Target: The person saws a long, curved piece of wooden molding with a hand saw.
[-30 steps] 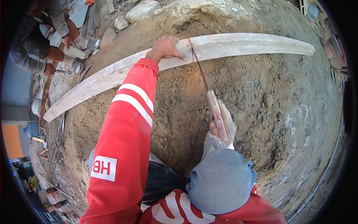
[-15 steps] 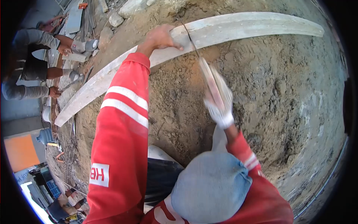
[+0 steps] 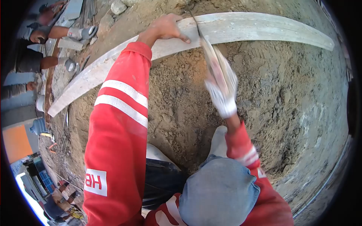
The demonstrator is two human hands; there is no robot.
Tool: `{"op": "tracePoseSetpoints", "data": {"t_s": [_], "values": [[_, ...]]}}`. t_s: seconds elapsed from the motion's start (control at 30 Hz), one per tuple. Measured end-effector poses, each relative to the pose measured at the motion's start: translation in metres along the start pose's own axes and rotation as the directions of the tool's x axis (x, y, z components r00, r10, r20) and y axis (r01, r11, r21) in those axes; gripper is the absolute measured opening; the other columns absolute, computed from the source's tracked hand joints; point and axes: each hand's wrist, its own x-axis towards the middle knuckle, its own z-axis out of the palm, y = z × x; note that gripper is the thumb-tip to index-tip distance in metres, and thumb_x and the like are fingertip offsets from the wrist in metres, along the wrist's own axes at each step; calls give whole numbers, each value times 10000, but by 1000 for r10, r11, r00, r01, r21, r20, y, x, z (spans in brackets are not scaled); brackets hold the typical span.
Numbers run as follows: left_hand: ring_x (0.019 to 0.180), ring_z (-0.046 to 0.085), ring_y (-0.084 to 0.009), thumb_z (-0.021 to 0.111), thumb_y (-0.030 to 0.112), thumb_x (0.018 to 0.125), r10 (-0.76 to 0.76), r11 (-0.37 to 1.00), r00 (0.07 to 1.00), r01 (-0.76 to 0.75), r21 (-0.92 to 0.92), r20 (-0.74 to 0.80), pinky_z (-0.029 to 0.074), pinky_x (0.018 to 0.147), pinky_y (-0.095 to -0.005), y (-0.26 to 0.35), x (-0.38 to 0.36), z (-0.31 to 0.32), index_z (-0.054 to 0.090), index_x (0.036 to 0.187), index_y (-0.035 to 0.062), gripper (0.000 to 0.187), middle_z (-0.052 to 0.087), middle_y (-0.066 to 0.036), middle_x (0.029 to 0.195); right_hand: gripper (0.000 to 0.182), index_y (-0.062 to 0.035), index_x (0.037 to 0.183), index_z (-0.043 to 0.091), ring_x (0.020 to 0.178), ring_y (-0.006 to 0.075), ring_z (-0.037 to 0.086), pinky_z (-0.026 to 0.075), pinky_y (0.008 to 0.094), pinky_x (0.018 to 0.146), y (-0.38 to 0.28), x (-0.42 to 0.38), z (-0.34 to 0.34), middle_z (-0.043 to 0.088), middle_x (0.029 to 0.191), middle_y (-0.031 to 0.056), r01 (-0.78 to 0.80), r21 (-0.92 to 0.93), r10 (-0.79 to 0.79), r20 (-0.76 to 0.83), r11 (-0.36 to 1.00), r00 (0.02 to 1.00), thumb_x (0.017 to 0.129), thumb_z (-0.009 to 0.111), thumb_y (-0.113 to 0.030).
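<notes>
A long pale board (image 3: 256,27) lies across the soil, its shape curved by the lens. My left hand (image 3: 166,28) is bare and clasps the board's upper middle part, thumb on its face. Wearing a white glove, my right hand (image 3: 221,90) is wrapped round the handle of a saw (image 3: 213,62), blurred by motion. The thin dark blade crosses the board just right of my left hand.
At the upper left a co-worker's legs (image 3: 56,32) and hands are beside a small block (image 3: 70,44). Another person (image 3: 58,201) is at the lower left, near an orange panel (image 3: 15,143). Stones (image 3: 118,6) and rods lie at the top left.
The saw has moved up a little and its blade now stands slightly further right on the board. At the left, the co-worker's hands and legs have shifted.
</notes>
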Motion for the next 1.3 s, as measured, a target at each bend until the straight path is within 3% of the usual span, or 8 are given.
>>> {"op": "tracePoseSetpoints", "data": {"t_s": [0.17, 0.4, 0.6, 0.73, 0.83, 1.0, 1.2, 1.3], "values": [[1080, 729, -359, 944, 572, 522, -75, 997, 997, 75, 8, 11, 558, 973, -461, 3, 3, -2, 767, 1214, 102, 855, 774, -185, 1125, 707, 8, 1564, 444, 1424, 422, 494, 392, 480, 1173, -35, -112, -52, 492, 1565, 246, -544, 186, 487, 280, 818, 827, 877, 595, -66], [1097, 725, -368, 932, 592, 537, -59, 987, 994, 72, 146, -90, 561, 993, -469, 18, -13, 1, 743, 1265, 102, 898, 772, -183, 1126, 544, -46, 1505, 551, 1322, 380, 607, 478, 487, 1074, 17, 47, 17, 594, 1502, 172, 204, 90, -200, -52, 975, 978, 1007, 651, -241], [1114, 717, -364, 932, 593, 540, -75, 989, 992, 87, 117, -106, 563, 992, -472, 23, -22, -1, 732, 1301, 131, 912, 769, -169, 1137, 645, -17, 1557, 460, 1408, 404, 524, 424, 462, 1158, -22, -76, -37, 532, 1544, 212, -177, -190, 215, 202, 966, 955, 921, 538, -88], [1123, 714, -364, 933, 587, 534, -57, 991, 990, 72, 111, -132, 562, 989, -474, 16, -13, 3, 736, 1299, 144, 906, 769, -165, 1142, 556, -5, 1536, 481, 1381, 406, 548, 447, 486, 1130, -43, -104, -63, 543, 1533, 212, -595, 357, 548, 235, 720, 803, 998, 560, -120], [1126, 713, -368, 930, 588, 539, -32, 996, 996, 38, 82, -80, 558, 996, -473, 21, -13, 2, 733, 1304, 142, 907, 769, -166, 1145, 546, -11, 1527, 492, 1329, 383, 596, 472, 472, 1105, 13, -31, -18, 566, 1518, 197, 114, -58, -110, 71, 992, 991, 1011, 582, -165], [1118, 713, -373, 914, 604, 559, -19, 988, 996, 33, 152, -90, 554, 1000, -475, 26, -24, -3, 728, 1313, 150, 899, 769, -162, 1146, 580, -71, 1498, 564, 1297, 432, 605, 492, 499, 1053, 37, 41, 30, 599, 1456, 224, 184, 95, -177, -69, 978, 982, 959, 676, -255], [1097, 713, -408, 933, 627, 533, 64, 995, 998, -62, 80, -22, 559, 980, -481, 7, -3, -4, 759, 1215, 74, 895, 739, -273, 1139, 497, -19, 1536, 505, 1322, 233, 605, 540, 295, 1020, -37, -116, -63, 534, 1548, 161, -395, 276, 380, 107, 876, 919, 1083, 593, -201], [1084, 700, -422, 867, 590, 602, 23, 997, 991, -12, 81, -135, 540, 968, -509, 2, -5, 10, 736, 1230, 73, 824, 740, -225, 1162, 702, -45, 1557, 481, 1337, 374, 593, 482, 434, 1097, -21, -87, -60, 554, 1516, 235, -451, 197, 403, 240, 871, 883, 880, 667, -38]]}}
